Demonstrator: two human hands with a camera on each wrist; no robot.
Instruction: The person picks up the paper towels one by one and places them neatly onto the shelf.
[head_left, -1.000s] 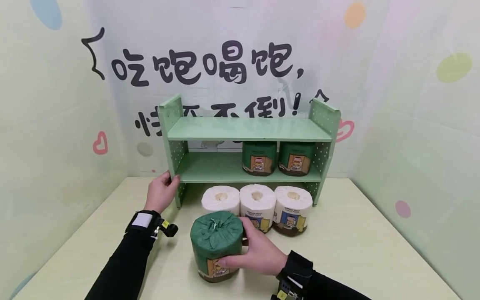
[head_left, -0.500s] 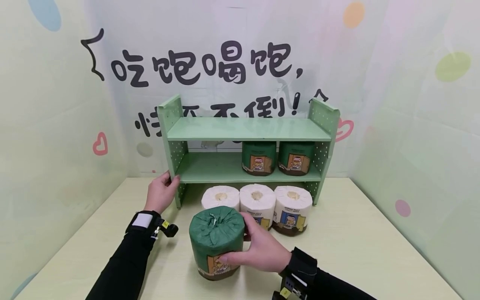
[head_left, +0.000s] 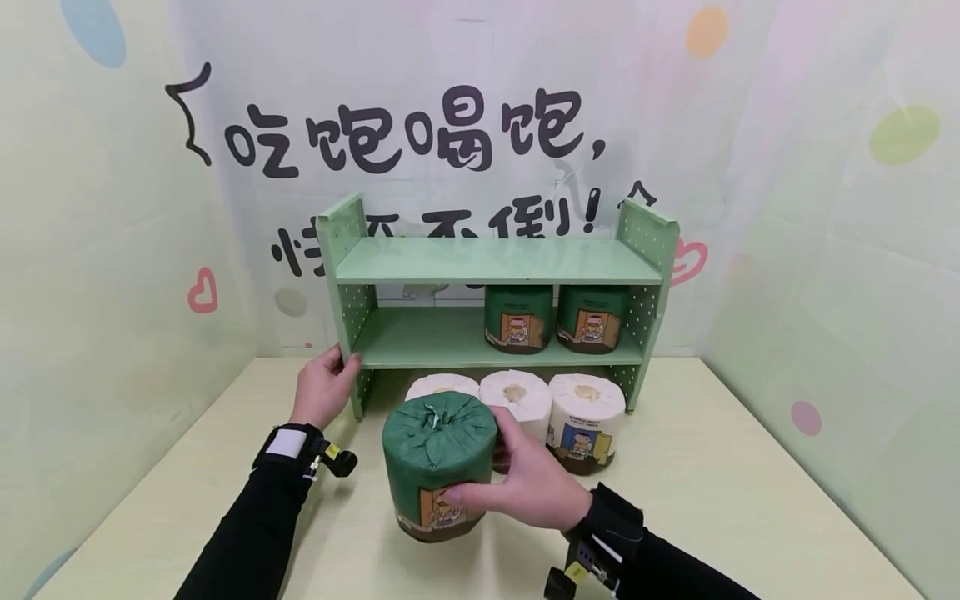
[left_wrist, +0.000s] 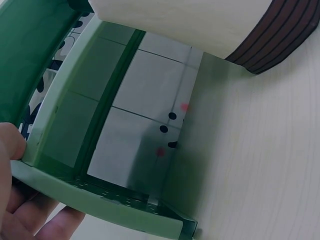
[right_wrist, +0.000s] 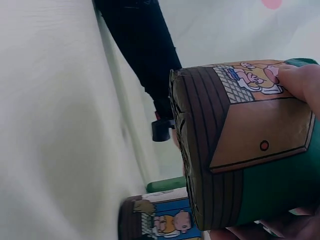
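Observation:
My right hand (head_left: 528, 479) grips a green-wrapped toilet paper roll (head_left: 435, 446) by its side, thumb in front and fingers behind. In the head view the roll hangs above the table, in front of the white rolls. The right wrist view shows its brown-striped base and printed door panel (right_wrist: 270, 135) close up. With my left hand (head_left: 322, 390) I hold the left side panel of a light green two-tier shelf (head_left: 495, 260). The left wrist view has the thumb (left_wrist: 12, 140) on one face of that panel and the other fingers curled on the opposite face.
Two green-wrapped rolls (head_left: 519, 321) stand on the right half of the lower board. Three white-wrapped toilet paper rolls (head_left: 587, 425) are lined up on the table (head_left: 720, 500) at the foot of the shelf. A printed cloth wall (head_left: 465, 50) closes off the back.
My right hand has raised the green roll off the table and moved slightly toward the shelf; the roll now covers more of the left white roll. My left hand stays on the side panel.

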